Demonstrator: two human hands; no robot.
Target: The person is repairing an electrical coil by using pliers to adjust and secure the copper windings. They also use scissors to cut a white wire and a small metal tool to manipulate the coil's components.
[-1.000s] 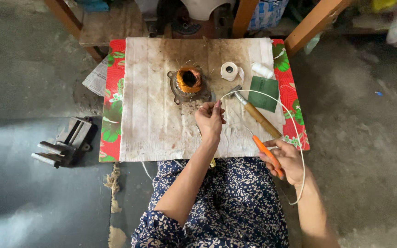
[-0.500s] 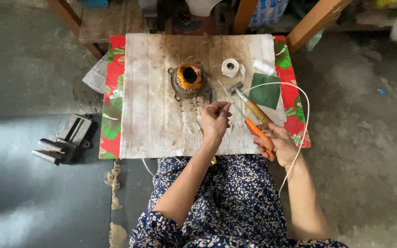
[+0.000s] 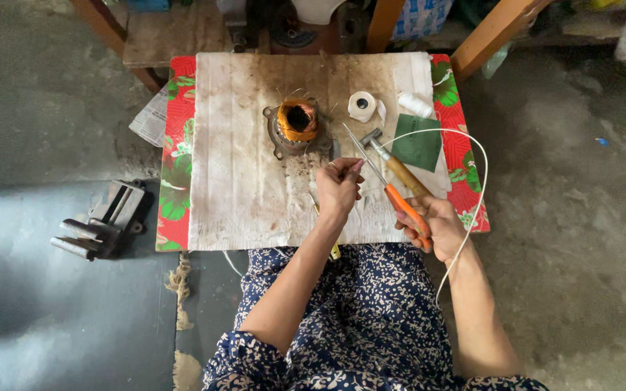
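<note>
Right hand (image 3: 440,226) grips orange-handled scissors (image 3: 393,194), left hand (image 3: 338,187) pinches thin wire beside them, copper-wound stator (image 3: 296,124) just beyond.

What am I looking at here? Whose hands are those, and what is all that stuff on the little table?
The picture comes from a camera worn on a person's head, looking straight down, so you see their own two arms and their lap in a flowery dress. They sit at a low table covered with a worn pale sheet over a red flowery cloth. The right hand has its grip around orange-handled scissors, with the thin blades pointing up the table. The left hand pinches something too thin to make out. On the table lie a round metal part wound with orange wire, a roll of white tape, a green sheet, a hammer and a looping white cord. A metal vise sits on the floor at the left.
</note>
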